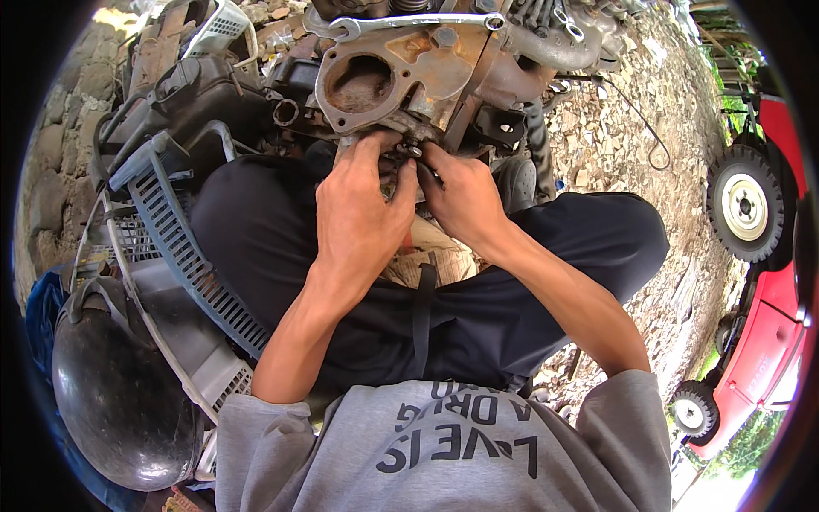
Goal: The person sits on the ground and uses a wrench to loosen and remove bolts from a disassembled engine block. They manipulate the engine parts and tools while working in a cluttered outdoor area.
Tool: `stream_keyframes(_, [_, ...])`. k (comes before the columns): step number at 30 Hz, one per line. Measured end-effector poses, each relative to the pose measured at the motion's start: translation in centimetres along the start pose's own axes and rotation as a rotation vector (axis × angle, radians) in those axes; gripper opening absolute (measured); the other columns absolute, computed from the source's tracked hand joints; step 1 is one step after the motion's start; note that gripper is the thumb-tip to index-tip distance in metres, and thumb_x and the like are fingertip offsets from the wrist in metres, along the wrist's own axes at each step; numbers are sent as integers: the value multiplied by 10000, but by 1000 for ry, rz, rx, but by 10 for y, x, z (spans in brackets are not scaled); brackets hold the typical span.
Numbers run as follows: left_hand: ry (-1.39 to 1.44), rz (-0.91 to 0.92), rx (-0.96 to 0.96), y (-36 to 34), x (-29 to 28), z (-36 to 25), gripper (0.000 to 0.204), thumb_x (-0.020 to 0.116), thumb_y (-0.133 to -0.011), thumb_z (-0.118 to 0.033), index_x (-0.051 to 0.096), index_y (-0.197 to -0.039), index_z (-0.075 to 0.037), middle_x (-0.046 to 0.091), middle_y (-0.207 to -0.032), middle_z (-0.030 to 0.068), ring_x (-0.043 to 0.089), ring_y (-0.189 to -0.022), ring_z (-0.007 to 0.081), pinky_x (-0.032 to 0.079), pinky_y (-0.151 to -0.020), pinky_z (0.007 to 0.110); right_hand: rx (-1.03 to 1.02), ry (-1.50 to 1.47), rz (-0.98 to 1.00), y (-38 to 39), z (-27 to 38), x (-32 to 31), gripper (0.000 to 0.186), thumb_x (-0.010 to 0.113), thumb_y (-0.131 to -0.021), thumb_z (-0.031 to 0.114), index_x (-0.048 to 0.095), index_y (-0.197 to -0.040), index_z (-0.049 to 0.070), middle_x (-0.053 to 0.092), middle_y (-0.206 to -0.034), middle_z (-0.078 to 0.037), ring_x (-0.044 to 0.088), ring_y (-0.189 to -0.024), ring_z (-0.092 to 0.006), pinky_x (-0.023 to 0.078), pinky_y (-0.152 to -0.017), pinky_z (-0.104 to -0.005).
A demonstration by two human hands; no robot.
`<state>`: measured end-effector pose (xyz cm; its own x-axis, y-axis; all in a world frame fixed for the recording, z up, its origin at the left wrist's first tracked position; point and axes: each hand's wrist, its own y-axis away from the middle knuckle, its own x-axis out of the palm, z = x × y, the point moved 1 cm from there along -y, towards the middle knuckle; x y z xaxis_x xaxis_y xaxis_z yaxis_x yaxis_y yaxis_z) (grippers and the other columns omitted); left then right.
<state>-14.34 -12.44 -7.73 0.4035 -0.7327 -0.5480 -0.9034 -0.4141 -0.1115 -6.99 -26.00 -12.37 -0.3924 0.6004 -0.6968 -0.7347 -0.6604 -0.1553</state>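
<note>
Left hand (363, 209), right hand (461, 196) together, fingers curled, apparently pinching.

The engine block (409, 77) sits in front of the person's knees, with a spanner (409, 23) lying across its top. Both hands meet at its lower edge: the left hand (358, 213) beside the right hand (461, 196), fingers touching a small fitting (412, 149) between them. A plastic crate (179, 247) lies to the left, a helmet (119, 392) nearer and below it. To the right, well apart across the stony ground (631, 128), stands a wheeled mower (759, 282).
</note>
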Motion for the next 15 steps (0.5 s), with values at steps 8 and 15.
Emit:
stream_keyframes(8, [6, -4, -13, 1, -2, 3, 274, 734, -892, -93, 662, -1122, 35, 726, -1021, 187, 744, -897, 284, 589, -789, 365, 88, -3, 4, 7, -1, -9, 158, 652, -849, 15, 626, -1002, -14, 664, -764, -251, 676, -738, -441, 536, -628, -502])
stream_keyframes(15, [27, 1, 9, 2, 2, 7, 263, 743, -885, -113, 674, -1097, 26, 728, -1002, 191, 744, -878, 294, 581, -762, 375, 21, 48, -11, 3, 1, -5, 129, 649, -858, 29, 623, -978, -11, 672, -785, -240, 674, -734, -441, 540, -625, -503])
